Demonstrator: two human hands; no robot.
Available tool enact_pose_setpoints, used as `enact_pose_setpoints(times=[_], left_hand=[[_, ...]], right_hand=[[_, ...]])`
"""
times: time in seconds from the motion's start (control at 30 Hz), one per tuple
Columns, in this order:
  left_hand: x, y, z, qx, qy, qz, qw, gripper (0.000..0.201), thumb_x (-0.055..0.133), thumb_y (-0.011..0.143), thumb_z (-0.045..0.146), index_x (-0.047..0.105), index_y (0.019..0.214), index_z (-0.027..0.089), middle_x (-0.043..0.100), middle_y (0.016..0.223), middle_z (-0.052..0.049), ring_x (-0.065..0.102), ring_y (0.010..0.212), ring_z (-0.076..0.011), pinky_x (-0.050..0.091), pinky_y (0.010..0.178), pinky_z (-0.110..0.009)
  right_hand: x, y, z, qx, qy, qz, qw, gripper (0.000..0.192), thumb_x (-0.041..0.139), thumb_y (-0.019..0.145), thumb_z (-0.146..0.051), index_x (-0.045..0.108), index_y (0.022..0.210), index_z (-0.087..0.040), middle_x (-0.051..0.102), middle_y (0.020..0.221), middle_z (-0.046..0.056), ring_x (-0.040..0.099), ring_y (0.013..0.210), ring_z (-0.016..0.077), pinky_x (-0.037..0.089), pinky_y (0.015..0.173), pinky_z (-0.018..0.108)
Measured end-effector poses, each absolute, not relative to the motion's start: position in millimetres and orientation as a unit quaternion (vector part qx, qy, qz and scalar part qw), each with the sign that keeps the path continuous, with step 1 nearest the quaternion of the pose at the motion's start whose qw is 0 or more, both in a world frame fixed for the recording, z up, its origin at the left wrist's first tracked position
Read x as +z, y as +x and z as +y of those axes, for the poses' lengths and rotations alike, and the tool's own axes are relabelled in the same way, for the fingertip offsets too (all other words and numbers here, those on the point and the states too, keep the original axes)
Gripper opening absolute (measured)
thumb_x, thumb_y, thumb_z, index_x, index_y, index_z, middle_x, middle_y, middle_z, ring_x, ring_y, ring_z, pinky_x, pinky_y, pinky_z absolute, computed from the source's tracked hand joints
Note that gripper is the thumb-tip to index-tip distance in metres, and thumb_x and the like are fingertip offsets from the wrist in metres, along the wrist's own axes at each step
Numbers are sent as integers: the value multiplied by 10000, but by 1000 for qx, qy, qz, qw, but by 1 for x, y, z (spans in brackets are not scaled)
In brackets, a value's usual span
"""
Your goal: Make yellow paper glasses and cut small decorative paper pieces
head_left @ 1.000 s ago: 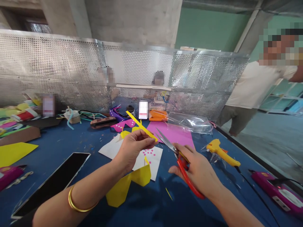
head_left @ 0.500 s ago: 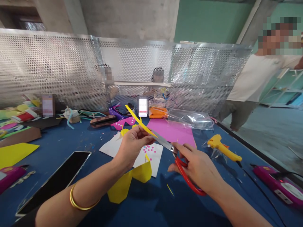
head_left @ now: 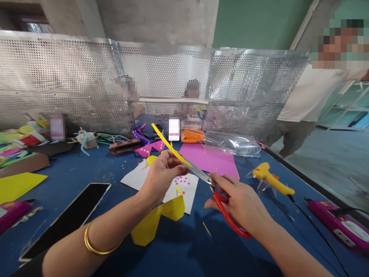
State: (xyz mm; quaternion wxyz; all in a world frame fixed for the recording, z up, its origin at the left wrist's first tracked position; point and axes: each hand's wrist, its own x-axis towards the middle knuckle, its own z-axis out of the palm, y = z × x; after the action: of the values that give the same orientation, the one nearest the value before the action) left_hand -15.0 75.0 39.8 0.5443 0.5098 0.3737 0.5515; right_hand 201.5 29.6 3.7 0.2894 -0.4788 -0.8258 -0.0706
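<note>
My left hand pinches a narrow yellow strip, whose long end sticks up to the left. Red-handled scissors are gripped in my right hand, fingers through the loops. Their blades point up-left and meet the lower end of the strip; whether they are fully closed I cannot tell. Below my hands lies a yellow glasses-shaped cutout, partly over a white sheet dotted with small pink squares. A thin yellow sliver rests on the blue table.
A phone lies at left. Pink glasses, a purple sheet and clear plastic are farther back. At right are a yellow glue gun and a purple power strip. A perforated metal screen stands behind; a person stands at right.
Both hands, the strip and the scissors stay almost in place. The view shifts very slightly, and the standing person at right has moved a little.
</note>
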Motion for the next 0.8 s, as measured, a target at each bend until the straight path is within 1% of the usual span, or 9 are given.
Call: enact_pose_setpoints(times=[0.2,0.47,0.67,0.8], left_hand=[[39,-15,75,546,506,373,554,277,746,676,148,601,913,161,718,750,9,677,705,-113,543,695,-236],[40,-16,76,540,503,369,565,280,758,663,149,604,897,168,716,743,14,668,677,-111,536,689,-241],[40,-17,75,541,498,371,567,284,782,657,162,607,880,167,710,745,2,671,668,-124,547,712,-273],[41,-17,75,540,497,373,567,272,779,667,158,608,879,163,708,739,2,675,674,-125,551,712,-271]], right_hand=[[2,201,29,-51,-483,-824,291,548,529,926,-551,591,1254,-116,700,909,99,676,653,206,542,583,349],[4,200,28,-13,-487,-821,298,508,587,904,-517,604,1235,-131,691,877,79,670,679,204,550,611,346],[3,200,28,-14,-483,-820,308,502,557,924,-527,620,1222,-129,697,883,85,666,677,200,548,608,345],[3,200,28,-13,-481,-819,311,509,552,928,-536,621,1223,-127,701,879,84,671,682,196,545,605,331]])
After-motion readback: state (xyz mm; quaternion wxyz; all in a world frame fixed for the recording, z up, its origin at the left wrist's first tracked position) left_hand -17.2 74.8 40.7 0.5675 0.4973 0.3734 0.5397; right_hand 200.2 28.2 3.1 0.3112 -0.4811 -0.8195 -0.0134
